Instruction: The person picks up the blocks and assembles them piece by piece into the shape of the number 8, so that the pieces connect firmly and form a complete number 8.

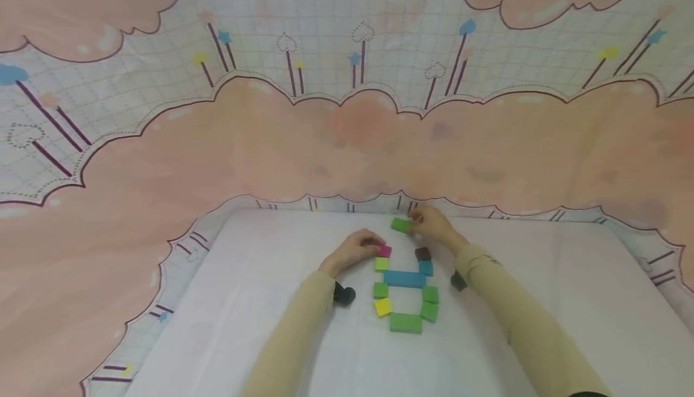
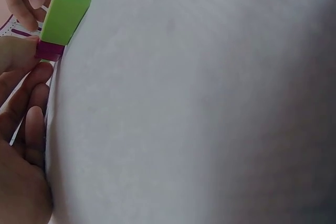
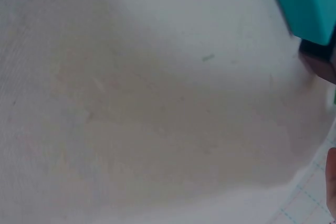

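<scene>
My left hand [image 1: 355, 251] pinches a small magenta block [image 1: 385, 251] between thumb and finger. In the left wrist view, that magenta block [image 2: 51, 51] touches the end of a lime-green block [image 2: 72, 6]. Farther back on the table, my right hand [image 1: 435, 226] grips the right end of a green block [image 1: 400, 225]. Only a sliver of the right hand [image 3: 331, 182] shows at the edge of the right wrist view. Below it sit a dark brown block [image 1: 423, 253] and a teal block [image 1: 426, 267], end to end.
A long blue block [image 1: 404, 279] lies across the middle of the outline. Nearer me come green blocks [image 1: 430, 294], a yellow block [image 1: 382, 307] set askew and a wide green block [image 1: 405, 323]. The white table [image 1: 228, 300] meets a patterned cloth [image 1: 325, 144] behind.
</scene>
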The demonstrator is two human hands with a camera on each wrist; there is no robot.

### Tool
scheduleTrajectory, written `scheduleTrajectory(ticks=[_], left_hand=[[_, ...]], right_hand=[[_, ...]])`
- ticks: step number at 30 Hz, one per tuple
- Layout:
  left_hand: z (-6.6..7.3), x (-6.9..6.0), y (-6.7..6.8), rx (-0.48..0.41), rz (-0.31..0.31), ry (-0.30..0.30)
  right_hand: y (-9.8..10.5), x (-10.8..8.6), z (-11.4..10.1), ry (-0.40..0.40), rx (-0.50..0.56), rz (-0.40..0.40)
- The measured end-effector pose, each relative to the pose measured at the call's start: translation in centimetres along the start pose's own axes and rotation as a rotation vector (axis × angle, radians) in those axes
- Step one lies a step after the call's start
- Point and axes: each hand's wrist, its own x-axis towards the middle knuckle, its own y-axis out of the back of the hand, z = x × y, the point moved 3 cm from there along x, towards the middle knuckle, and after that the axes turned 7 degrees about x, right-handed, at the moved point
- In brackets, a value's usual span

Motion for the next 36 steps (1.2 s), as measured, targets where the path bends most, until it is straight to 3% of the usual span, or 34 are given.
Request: scheduleTrajectory(ticks=[28, 36], left_hand=[[0.1, -0.2, -0.1, 0.008, -0.004, 0.029], [0.1, -0.3, -0.1, 0.013, -0.004, 0.029]], right_hand=[[-1.3, 0.2, 0.4, -0.023, -0.140, 0.038], [-1.4, 0.1, 0.3, -0.026, -0.137, 0.037]])
